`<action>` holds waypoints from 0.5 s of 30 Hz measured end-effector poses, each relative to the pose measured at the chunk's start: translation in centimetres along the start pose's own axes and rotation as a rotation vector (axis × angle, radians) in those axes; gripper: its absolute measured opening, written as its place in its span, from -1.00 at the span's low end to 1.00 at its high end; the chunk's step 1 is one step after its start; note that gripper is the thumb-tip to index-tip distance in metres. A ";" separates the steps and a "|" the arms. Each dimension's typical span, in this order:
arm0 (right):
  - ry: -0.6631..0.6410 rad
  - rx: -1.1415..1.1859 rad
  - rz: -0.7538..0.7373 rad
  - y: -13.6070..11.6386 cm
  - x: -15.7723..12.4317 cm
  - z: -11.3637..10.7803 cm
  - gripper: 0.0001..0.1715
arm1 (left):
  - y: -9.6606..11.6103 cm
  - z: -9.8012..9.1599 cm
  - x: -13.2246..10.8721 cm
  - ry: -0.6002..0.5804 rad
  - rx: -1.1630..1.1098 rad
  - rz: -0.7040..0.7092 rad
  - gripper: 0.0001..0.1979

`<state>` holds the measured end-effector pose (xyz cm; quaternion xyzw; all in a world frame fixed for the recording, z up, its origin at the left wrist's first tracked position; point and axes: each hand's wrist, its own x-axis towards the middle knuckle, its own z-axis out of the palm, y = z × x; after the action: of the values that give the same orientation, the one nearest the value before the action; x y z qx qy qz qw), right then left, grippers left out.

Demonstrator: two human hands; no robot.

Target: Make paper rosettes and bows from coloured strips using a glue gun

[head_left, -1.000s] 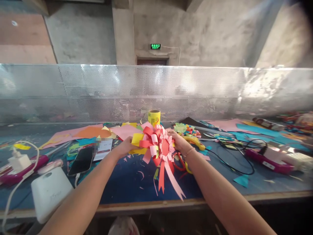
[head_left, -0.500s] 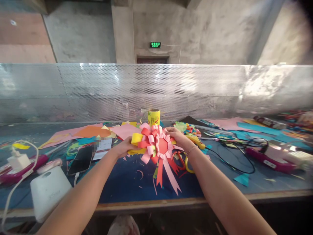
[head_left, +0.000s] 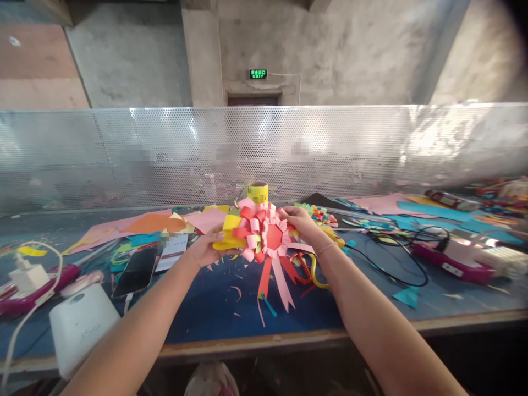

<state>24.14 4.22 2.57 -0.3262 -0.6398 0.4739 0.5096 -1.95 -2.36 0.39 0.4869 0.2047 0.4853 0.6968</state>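
Between my two hands is a paper rosette [head_left: 274, 237] with a red centre, a pleated pink rim, red and pink loops, and forked tails hanging down. My left hand [head_left: 207, 246] is closed on the yellow paper loops at its left side. On the opposite side, my right hand [head_left: 297, 221] grips the rosette's upper right edge; some of its fingers are hidden behind the paper. Scissors [head_left: 315, 272] with red and yellow handles lie under my right wrist. Behind the rosette stands a yellow roll of tape [head_left: 258, 192].
A phone [head_left: 135, 272], a white device [head_left: 84, 327] and a purple power strip [head_left: 37, 289] lie to the left. Another purple power strip [head_left: 452, 263] with black cable sits at right. Coloured paper sheets [head_left: 154, 223] and scraps spread along the back, before a perforated metal screen [head_left: 350, 154].
Both hands have raised the rosette slightly, and it now covers more of the tape roll. A teal paper strip shows below its tails. The view has shifted a little.
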 end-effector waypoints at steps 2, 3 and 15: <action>0.021 0.020 -0.016 0.2 0.2 0.1 -0.51 | 0.0 0.0 -0.1 -0.025 -0.118 0.013 -0.48; 0.039 0.027 -0.023 0.4 0.3 0.2 -0.51 | 0.0 0.1 -0.1 -0.030 -0.156 0.030 -0.45; 0.125 -0.198 -0.116 2.4 1.4 0.8 -0.56 | -0.2 2.3 0.8 0.248 -0.147 0.197 -0.67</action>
<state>22.82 6.12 0.74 -0.3663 -0.6682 0.3568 0.5403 0.24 -2.79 1.39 0.3888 0.2045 0.6214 0.6488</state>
